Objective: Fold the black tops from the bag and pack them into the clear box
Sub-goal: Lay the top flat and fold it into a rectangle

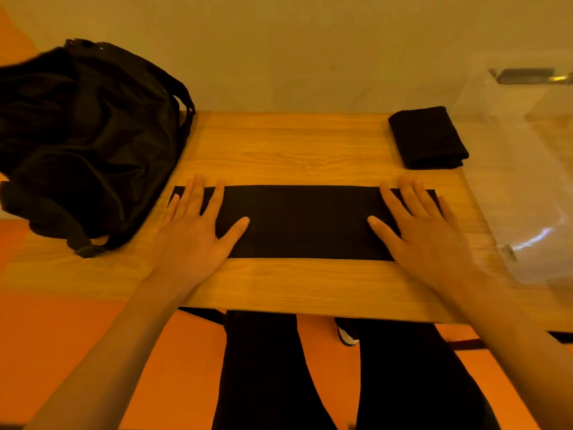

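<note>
Nearest the camera, 2 legs in black trousers (260,367) stand over an orange floor (77,321), with a dark shoe (347,335) showing between them under the table edge. Above them runs the near edge of a light wooden table (279,283) with lengthwise grain.

On the table's middle lies a black top (304,225), folded into 1 long, flat, narrow band running left to right, with straight edges and no visible creases. The left hand (192,237) lies flat on its left end, fingers spread and straight. The right hand (424,231) lies flat on its right end in the same way.

Further back, a second black top (428,138) sits folded into a small thick square near the far right corner, well apart from the band. Just right of it stands the clear box (527,187), its walls blurred and glinting. A slumped black bag (86,144) covers the table's far left end. A plain pale wall (310,51) closes the room behind.
</note>
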Available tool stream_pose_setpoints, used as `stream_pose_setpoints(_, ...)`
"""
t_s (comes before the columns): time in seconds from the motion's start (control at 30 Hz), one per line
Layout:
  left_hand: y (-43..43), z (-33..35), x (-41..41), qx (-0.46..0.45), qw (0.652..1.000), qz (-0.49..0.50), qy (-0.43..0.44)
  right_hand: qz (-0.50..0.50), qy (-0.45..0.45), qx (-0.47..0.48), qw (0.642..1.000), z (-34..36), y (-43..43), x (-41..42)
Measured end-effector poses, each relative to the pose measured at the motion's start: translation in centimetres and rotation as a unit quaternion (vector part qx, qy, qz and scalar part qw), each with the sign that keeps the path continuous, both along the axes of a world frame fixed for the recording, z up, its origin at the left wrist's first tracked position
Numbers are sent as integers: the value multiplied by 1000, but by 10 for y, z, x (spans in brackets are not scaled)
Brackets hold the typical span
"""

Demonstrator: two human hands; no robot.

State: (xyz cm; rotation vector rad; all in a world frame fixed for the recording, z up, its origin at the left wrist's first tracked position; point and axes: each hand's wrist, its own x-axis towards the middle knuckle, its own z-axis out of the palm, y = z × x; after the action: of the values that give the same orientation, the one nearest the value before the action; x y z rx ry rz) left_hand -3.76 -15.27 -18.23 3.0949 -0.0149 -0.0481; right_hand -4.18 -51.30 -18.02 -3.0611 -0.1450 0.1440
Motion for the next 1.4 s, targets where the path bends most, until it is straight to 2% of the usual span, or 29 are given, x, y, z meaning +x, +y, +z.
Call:
stream_pose_setpoints(0.57, -4, 2, -1, -3, 1000, 16, -1, -16, 11, -6, 1000, 5, -7, -3)
stream_pose_setpoints(0.7, -23, 19, -13, 37, 995, 8, -89, -40, 16, -37, 998, 17, 4, -11)
stream_pose_setpoints(0.8, -58, 34, -20, -8, 991, -36, -129, -4, -66, -34, 997, 29, 43, -17)
stream_pose_setpoints(0.87, -85, 29, -25, -26, 989, -81, -120, 60, -74, 5, 995, 30, 75, -12)
stream_pose_setpoints(0.93, -101, 17, -29, -34, 989, -103, -102, 89, -42, 18, 995, 23, 92, 5)
stream_pose_setpoints(1.1, -44, 3, -13, -4, 1000, -29, -5, 33, 16, -3, 999, 4, 43, 38)
stream_pose_setpoints(1.23, 7, 3, -9, -6, 999, 41, 3, -8, 29, 4, 1000, 7, -8, 34)
stream_pose_setpoints(1.4, 14, 2, -6, -11, 998, 55, 19, 6, 28, 11, 1000, 4, -20, 33)
